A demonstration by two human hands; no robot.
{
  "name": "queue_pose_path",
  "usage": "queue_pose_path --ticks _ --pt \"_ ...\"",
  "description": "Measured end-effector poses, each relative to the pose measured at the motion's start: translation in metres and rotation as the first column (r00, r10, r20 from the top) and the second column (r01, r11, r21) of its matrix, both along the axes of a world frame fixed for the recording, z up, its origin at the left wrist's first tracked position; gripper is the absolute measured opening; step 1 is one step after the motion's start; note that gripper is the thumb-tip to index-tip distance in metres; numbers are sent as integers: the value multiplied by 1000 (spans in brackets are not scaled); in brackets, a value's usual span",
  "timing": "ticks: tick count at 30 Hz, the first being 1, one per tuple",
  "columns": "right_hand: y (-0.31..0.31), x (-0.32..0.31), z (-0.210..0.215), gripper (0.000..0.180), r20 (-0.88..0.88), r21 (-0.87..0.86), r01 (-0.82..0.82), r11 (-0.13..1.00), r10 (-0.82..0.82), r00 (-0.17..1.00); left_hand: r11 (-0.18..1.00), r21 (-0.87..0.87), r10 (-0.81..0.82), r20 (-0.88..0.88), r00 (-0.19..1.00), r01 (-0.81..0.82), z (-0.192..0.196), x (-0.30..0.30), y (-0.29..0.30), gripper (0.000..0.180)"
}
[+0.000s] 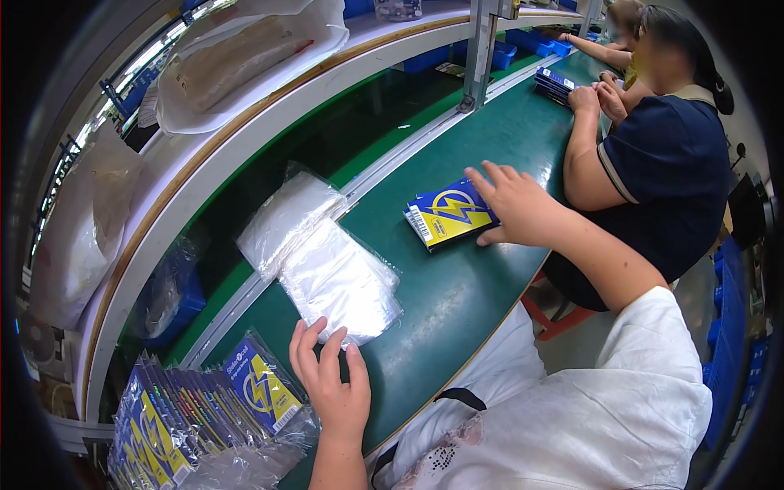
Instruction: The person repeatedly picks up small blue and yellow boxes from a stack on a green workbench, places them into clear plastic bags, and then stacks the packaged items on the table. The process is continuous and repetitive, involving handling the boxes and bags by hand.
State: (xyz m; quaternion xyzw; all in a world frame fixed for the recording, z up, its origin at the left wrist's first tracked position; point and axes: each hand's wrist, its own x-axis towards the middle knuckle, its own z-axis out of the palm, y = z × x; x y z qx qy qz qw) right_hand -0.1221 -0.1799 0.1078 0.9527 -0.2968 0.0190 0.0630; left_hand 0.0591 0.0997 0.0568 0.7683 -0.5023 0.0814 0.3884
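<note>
My right hand [523,208] reaches over the right end of a short stack of flat blue-and-yellow boxes [447,216] with a lightning bolt printed on top. Its fingers are spread, with the thumb on the near side of the stack; whether it touches the boxes is hard to see. My left hand [333,384] has its fingers apart and holds nothing. The fingertips hover at or just touch the near edge of a pile of clear plastic bags [339,282]. Left of that hand, many similar boxes in clear wrapping [263,390] stand in a row.
A green workbench [433,318] curves away to the right, with a metal rail [408,155] along it. Beyond runs a raised white shelf holding large plastic bags [245,61]. A co-worker in dark blue [661,155] sits at right beside another stack of boxes [555,84]. Blue bins [502,55] stand farther off.
</note>
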Motion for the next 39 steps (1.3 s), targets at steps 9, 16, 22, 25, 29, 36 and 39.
queue_pose_path --ticks 9,16,22,25,29,36,39 --pt "22 1 -9 80 -65 859 318 401 -530 845 1000 -22 -16 6 1000 17 3 -2 0 17" --pt "-45 60 -25 91 72 726 260 637 -445 893 999 -37 -16 26 1000 17 5 7 2 19" --pt "-50 80 -12 88 26 785 84 614 -167 986 980 139 -142 -27 989 145 -5 22 7 26" --pt "-46 77 -4 85 -51 716 87 692 -73 996 967 208 -151 9 989 146 -2 22 7 23" --pt "-34 76 -4 90 28 567 -3 824 -16 999 960 238 -183 147 972 145 3 24 6 23" --pt "-4 78 -17 90 262 337 -121 934 31 965 991 112 -94 147 985 78 9 23 -8 21" --pt "12 70 -29 84 549 143 -161 977 57 834 997 50 -60 70 996 57 13 17 -9 21"
